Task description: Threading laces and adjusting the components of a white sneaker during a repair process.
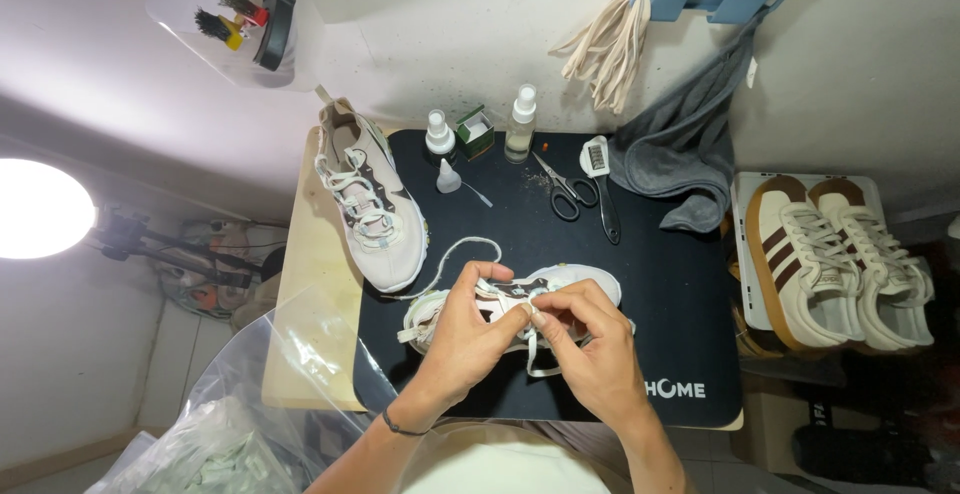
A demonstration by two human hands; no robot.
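Both hands meet over a pale sneaker [585, 286] lying on its side on the black mat [670, 284]. The left hand [470, 329] is curled around the shoe's middle, fingers closed on the upper; the right hand [590, 349] pinches a white lace [462, 250] at the eyelets, fingertips touching the left's. The lace loops away beyond the left hand. Its mate [368, 199] stands farther off past the left hand. Scissors [563, 191], a brush [601, 179] and spray bottles [520, 119] lie beyond both hands; a striped pair [835, 259] sits well off the right hand's side.
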